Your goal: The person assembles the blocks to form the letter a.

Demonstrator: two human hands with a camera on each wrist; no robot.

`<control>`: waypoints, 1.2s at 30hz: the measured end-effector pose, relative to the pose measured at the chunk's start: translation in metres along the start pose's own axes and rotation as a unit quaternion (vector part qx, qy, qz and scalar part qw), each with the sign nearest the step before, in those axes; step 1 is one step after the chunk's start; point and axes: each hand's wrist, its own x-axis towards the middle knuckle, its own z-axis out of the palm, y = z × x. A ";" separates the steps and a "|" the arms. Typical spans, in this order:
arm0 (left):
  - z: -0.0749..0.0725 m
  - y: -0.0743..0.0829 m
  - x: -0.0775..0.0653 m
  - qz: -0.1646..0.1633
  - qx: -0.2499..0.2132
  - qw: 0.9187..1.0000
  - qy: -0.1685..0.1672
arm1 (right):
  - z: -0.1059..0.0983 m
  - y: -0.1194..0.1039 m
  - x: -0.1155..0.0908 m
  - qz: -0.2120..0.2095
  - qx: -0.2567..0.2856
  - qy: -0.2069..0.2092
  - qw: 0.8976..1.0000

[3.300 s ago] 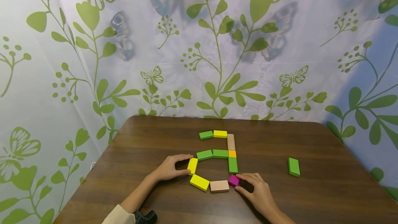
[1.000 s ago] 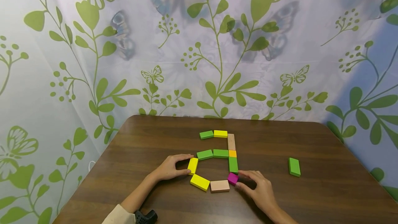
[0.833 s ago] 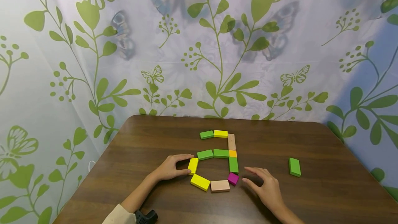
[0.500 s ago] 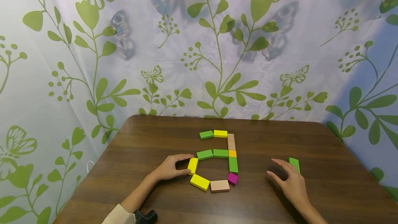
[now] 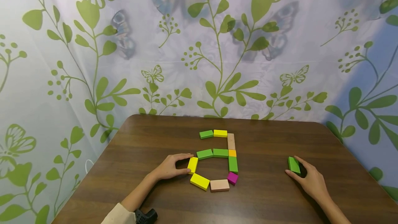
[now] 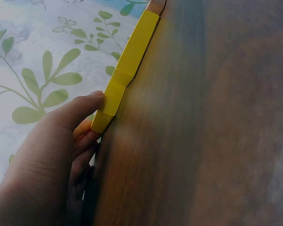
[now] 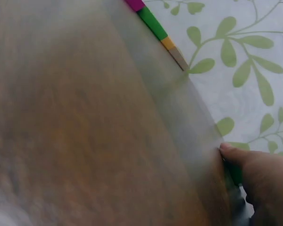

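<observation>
In the head view, my left hand holds a small yellow block between thumb and fingers, at the left of a figure of blocks lying flat. My right hand pinches a separate green block out to the right; in the right wrist view the thumb covers much of that green block. The figure also includes another yellow block, a natural wood block, a magenta block, a green block and an orange block.
At the top of the figure lie a green block, a yellow block and a wood block. A brown wooden table bears everything, with a leaf-patterned curtain behind. A black device sits by the left sleeve.
My right hand has let go of the magenta block, now tilted against the figure, and moved right to the separate green block, which it grips. The left hand has stayed in place.
</observation>
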 end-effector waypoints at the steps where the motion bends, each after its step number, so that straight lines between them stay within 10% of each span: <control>1: 0.000 0.000 0.000 0.000 0.001 1.000 -0.001 | 0.000 -0.001 0.000 0.004 0.000 -0.002 1.000; 8: -0.001 0.002 0.000 -0.003 -0.001 1.000 -0.003 | 0.004 -0.015 -0.004 -0.020 0.062 -0.042 0.997; 22: -0.001 0.002 0.002 0.002 0.001 1.000 -0.004 | 0.036 -0.087 -0.033 -0.239 0.119 -0.150 0.952; 36: 0.000 -0.001 0.001 -0.002 0.002 1.000 -0.004 | 0.033 -0.088 -0.034 -0.214 0.117 -0.187 0.951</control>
